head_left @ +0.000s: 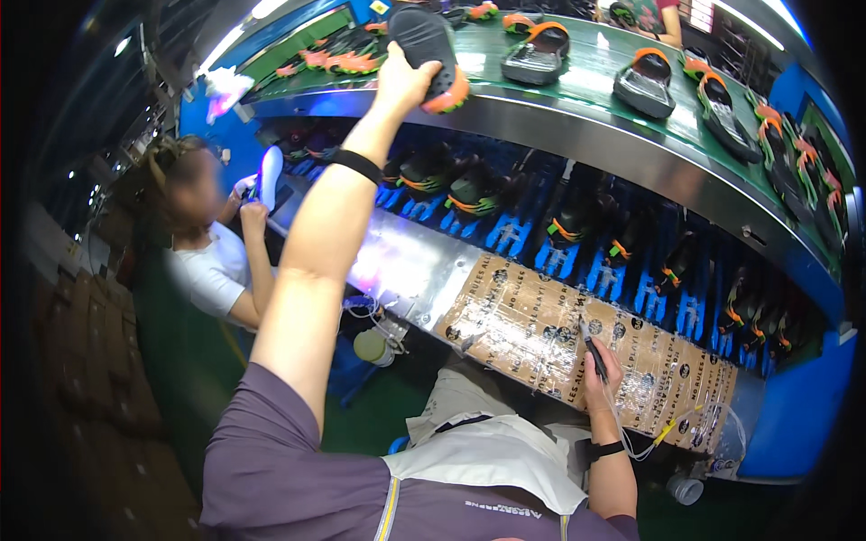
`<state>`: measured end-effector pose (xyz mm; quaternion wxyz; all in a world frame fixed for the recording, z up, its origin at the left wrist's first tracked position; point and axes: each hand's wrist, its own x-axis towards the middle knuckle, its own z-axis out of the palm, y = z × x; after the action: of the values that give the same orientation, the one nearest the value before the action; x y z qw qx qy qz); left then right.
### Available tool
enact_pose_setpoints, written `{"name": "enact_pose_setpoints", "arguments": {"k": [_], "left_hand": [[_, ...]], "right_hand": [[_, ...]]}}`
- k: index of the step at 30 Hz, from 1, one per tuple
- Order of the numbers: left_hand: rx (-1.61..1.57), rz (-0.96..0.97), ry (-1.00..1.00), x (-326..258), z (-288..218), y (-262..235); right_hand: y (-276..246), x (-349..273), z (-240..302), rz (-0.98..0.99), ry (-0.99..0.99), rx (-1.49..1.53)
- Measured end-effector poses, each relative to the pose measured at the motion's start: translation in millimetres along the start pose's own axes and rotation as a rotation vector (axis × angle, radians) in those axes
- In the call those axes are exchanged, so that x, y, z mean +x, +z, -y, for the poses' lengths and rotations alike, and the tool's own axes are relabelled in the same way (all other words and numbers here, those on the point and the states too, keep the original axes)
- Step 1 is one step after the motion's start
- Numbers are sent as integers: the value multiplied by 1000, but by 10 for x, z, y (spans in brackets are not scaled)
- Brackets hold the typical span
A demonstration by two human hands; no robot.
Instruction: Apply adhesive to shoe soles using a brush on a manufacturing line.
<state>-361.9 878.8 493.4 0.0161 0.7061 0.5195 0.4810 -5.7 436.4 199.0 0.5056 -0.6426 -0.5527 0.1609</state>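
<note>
High over the near edge of the green conveyor, my left hand (406,83) grips a black shoe sole (422,41) with an orange heel end. My fingers are closed round its side and the sole stands roughly upright. Low on the right, my right hand (599,374) is wrapped round a slim pen-like applicator (594,356) with a black grip. Its thin tip points away from me, over a bench surface (532,329) covered with brown printed paper and clear film. A thin clear tube runs down beside this hand.
More black-and-orange soles (537,56) lie along the green conveyor belt (591,54). Beneath it, several dark shoes (474,194) sit in a row on blue holders (510,233). A co-worker (216,261) at my left holds a pale sole-shaped piece (270,176). Clear cups hang below the bench.
</note>
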Motion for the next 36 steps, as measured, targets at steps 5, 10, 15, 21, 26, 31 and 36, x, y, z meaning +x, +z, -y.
{"name": "enact_pose_setpoints", "arguments": {"k": [5, 10, 15, 21, 26, 31, 36], "left_hand": [[-875, -163, -176, -969, -193, 87], [-1301, 153, -643, -2469, -356, 66], [-1713, 416, -916, -3695, -430, 220], [-1997, 426, -1046, -4198, -808, 215], [-2061, 538, -1066, -4318, -1056, 140], [-1946, 544, -1104, -4393, -1170, 178], [-1871, 563, -1056, -4396, -1217, 212]], "right_hand": [[53, -95, -125, -56, -29, -34], [27, -67, -36, -87, 320, 285], [-62, 108, 573, -33, 362, 486], [88, 309, 1272, 149, 330, 619], [355, 539, 1583, 186, 329, 687], [524, 608, 1651, 173, 298, 657], [609, 588, 1575, 94, 200, 606]]}}
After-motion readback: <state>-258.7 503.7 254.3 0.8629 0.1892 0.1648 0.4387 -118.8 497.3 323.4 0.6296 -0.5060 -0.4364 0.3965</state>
